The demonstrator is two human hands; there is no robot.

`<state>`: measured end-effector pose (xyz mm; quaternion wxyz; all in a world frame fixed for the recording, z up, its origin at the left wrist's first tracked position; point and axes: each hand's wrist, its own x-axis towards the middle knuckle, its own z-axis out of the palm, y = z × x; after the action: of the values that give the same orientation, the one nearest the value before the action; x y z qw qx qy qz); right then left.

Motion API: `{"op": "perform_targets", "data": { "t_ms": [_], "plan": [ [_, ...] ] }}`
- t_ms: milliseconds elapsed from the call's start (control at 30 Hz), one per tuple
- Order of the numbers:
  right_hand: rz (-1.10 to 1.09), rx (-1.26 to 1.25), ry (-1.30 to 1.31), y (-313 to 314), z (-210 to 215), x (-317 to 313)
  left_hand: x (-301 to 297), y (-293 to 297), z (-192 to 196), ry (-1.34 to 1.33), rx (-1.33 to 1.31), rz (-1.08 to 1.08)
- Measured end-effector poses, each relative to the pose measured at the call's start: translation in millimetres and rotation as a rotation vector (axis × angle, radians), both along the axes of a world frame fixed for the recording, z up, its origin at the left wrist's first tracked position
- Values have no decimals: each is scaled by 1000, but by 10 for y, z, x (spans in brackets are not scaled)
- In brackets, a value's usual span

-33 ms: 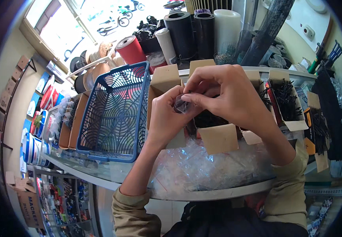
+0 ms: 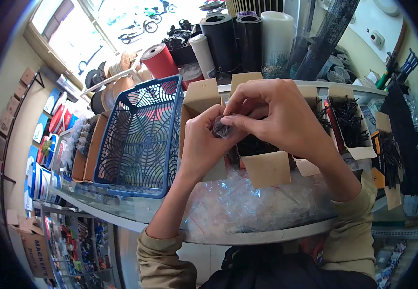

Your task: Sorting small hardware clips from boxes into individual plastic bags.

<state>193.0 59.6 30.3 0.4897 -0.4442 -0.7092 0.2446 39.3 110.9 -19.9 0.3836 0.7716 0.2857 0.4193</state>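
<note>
Both hands meet over the open cartons in the middle of the counter. Between the fingers of my left hand (image 2: pixel 204 137) is a small clear plastic bag (image 2: pixel 222 129) with something dark inside. My right hand (image 2: pixel 279 115) is closed at the bag's mouth, thumb and fingertips pressed together against it. Whether a separate piece is pinched there, I cannot make out. Just below my right hand stands an open cardboard box (image 2: pixel 268 169) of thin black screw-like pieces, partly covered by the hands. A heap of clear plastic bags (image 2: pixel 252 204) lies on the counter between my forearms.
Left of my hands rests a blue plastic basket (image 2: pixel 139 139) with nothing in it. More open boxes of black pieces (image 2: pixel 349 120) line the right side. A carton of filled bags (image 2: pixel 86 149) stands at far left. Upright rolls (image 2: pixel 218 43) fill the back beyond the counter (image 2: pixel 262 237).
</note>
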Motion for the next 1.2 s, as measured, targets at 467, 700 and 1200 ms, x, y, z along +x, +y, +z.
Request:
{"op": "perform_targets", "data": {
  "t_ms": [467,700,1200],
  "plan": [
    [-39,-21,36,23,-52,-46,-6,-20,34,1,-13,17],
    [-42,51,-91,39,-111,-29,-19,30,-24,-4,6,18],
    [-21,241,-328,7,-69,65,-14,3,19,-3,-16,56]
  ]
}}
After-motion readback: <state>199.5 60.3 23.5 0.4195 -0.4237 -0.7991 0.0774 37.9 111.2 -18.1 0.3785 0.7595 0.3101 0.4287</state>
